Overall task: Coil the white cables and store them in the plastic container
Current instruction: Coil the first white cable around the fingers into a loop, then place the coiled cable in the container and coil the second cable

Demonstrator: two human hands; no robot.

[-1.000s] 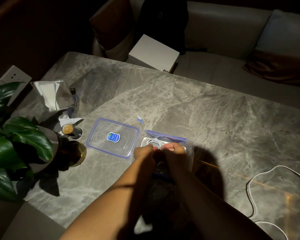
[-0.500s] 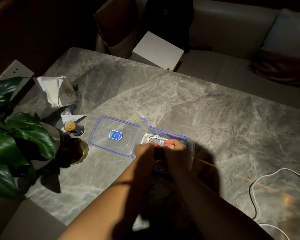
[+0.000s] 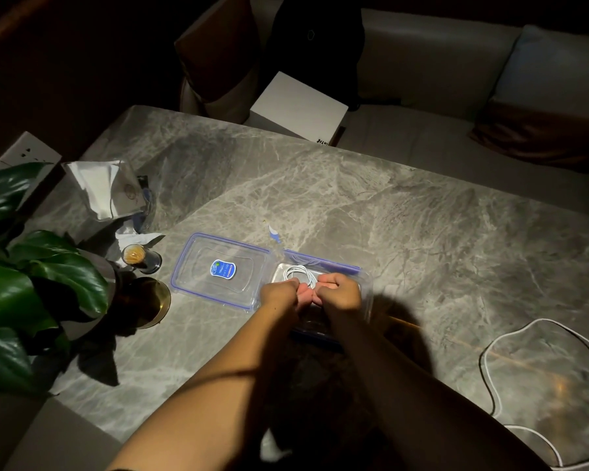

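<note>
Hands point(image 3: 312, 294) unmoved over container (cable point(image 3: 298, 274) beyond)

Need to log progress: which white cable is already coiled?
The cable in the container, a small coil gripped by both hands. The other cable sprawls loose on the table's right side.

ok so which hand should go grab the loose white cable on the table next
Right. The loose white cable lies uncoiled on the grey marble table to the person's right, nearer the right hand. The left hand would have to cross the clear plastic container.
</note>
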